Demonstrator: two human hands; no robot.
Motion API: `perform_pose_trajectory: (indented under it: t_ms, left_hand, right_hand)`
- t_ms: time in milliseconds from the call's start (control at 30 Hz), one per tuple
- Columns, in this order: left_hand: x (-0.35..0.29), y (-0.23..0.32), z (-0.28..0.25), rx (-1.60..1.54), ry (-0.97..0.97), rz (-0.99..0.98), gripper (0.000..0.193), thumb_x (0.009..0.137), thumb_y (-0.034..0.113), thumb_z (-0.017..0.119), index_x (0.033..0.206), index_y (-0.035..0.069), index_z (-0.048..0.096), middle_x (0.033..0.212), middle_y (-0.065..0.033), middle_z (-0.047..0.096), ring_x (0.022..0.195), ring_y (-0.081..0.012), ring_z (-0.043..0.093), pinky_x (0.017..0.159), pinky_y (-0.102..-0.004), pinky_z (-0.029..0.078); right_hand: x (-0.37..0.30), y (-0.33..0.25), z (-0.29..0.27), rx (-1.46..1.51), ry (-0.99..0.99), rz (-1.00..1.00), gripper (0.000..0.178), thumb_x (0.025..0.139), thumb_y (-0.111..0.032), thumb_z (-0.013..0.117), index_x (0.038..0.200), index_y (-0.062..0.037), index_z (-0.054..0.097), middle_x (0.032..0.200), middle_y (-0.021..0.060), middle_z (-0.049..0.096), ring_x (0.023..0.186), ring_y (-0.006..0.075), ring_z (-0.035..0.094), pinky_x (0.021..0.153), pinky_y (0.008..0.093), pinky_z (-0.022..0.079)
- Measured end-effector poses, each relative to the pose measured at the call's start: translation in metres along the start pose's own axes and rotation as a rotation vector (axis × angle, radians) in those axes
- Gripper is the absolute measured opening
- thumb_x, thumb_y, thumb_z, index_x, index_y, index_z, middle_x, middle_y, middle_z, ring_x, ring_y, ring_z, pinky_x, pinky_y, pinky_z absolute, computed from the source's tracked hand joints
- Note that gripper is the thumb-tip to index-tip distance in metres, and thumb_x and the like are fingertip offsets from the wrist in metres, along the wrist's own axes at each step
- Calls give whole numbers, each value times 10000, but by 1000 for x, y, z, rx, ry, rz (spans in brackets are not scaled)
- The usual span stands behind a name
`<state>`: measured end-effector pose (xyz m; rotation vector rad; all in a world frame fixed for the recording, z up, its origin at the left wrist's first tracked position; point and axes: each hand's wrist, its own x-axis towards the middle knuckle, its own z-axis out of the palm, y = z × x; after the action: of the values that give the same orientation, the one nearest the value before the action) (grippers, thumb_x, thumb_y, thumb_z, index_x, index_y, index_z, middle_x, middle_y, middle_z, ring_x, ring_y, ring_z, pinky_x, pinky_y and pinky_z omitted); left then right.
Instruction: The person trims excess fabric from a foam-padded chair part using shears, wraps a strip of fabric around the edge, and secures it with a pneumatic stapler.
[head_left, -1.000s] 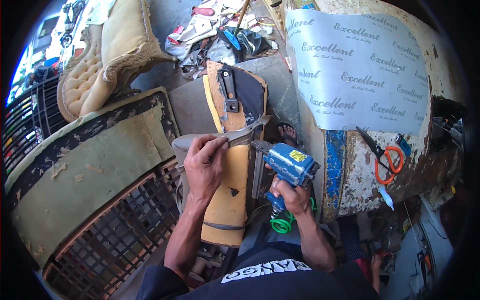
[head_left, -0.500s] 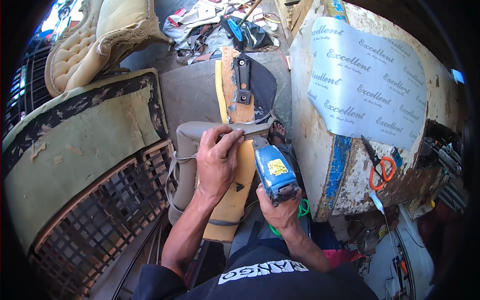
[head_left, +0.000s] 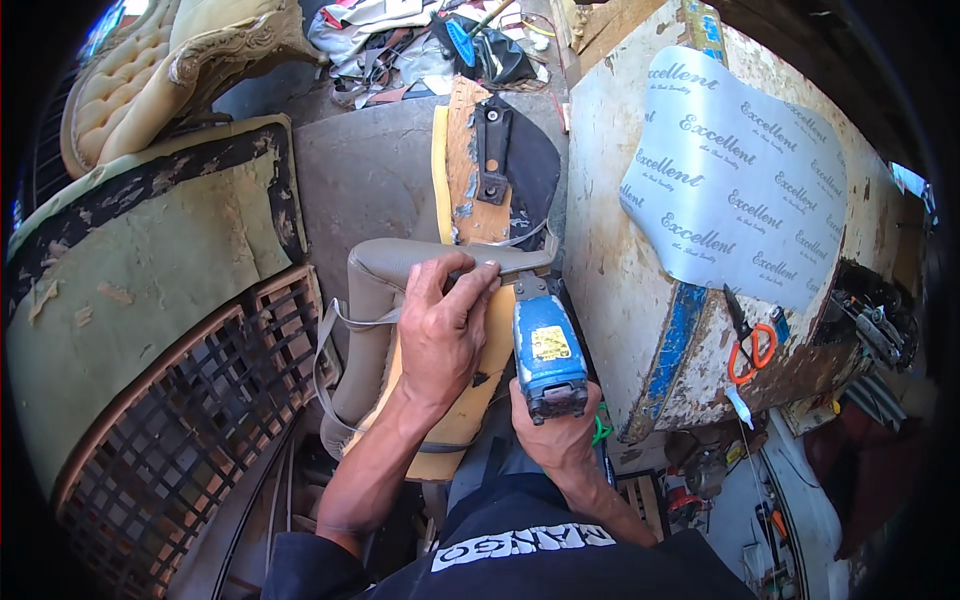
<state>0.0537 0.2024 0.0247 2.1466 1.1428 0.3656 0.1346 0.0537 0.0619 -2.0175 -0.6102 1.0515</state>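
Note:
A seat with a grey-brown upholstery cover (head_left: pixel 380 262) lies upside down or on its side in front of me, its yellowish underside (head_left: pixel 462 425) partly bare. My left hand (head_left: pixel 438 335) is closed, thumb and fingers pinching the cover's folded edge. My right hand (head_left: pixel 562 438) is wrapped round the grip of a blue staple gun (head_left: pixel 548 345). The gun's nose meets the cover's edge just right of my left fingertips; whether it touches is hard to tell. Beyond sits a wooden panel (head_left: pixel 464 175) carrying a black metal bracket (head_left: pixel 491 150).
At right stands a worn, paint-chipped box (head_left: pixel 610 330) bearing a silvery printed sheet (head_left: pixel 740 180) and orange-handled scissors (head_left: pixel 752 352). A green seat frame with woven webbing (head_left: pixel 200 420) leans at left, near a tufted armchair (head_left: pixel 130 100). Fabric scraps (head_left: pixel 380 50) lie at the far end.
The staple gun has turned slightly more upright, its nose still by the cover's edge. My left hand keeps its pinch, its fingers shifted a little right. The whole view has shifted slightly.

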Motion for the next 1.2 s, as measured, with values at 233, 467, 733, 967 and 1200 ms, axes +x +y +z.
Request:
perform_pose_trajectory:
  t_ms: [233,467,733,967,1200]
  left_hand:
    - [-3,-14,-36,120,-83,37,232,840,47,750,1071,72,762,1042,-89,689,896,-283,650,780,-390,546]
    - [-14,-39,-73,96,-98,-45,259,842,34,799,1086,119,811,813,-79,614,713,-209,619,630,-329,503]
    - [-15,-45,-66,-69,-67,-127,272,829,33,815,1085,124,815,792,-69,599,682,-193,593,608,-320,484]
    - [-15,-50,-66,-120,-56,-130,278,822,29,819,1086,118,816,781,-65,592,678,-184,592,611,-321,491]
    - [-4,-57,-94,46,-155,-44,196,809,30,807,982,18,716,892,-117,631,780,-273,642,679,-364,523]
  right_hand:
    - [7,-3,-1,-51,72,26,288,777,-66,809,979,55,645,802,193,732,753,354,762,675,402,589]
    - [-4,-9,0,-126,91,-43,122,822,-79,780,892,-3,714,843,137,739,733,304,744,626,405,552]
    - [-13,-27,20,-182,31,-124,150,870,-99,748,1010,-48,744,927,114,732,778,318,719,684,475,506]
    - [-13,-30,30,-211,5,-57,138,877,-99,742,996,-29,736,921,114,728,769,319,716,697,467,517]
    - [-9,-36,25,-79,-90,150,276,933,-74,683,1185,39,678,1075,120,743,986,207,721,880,355,558]
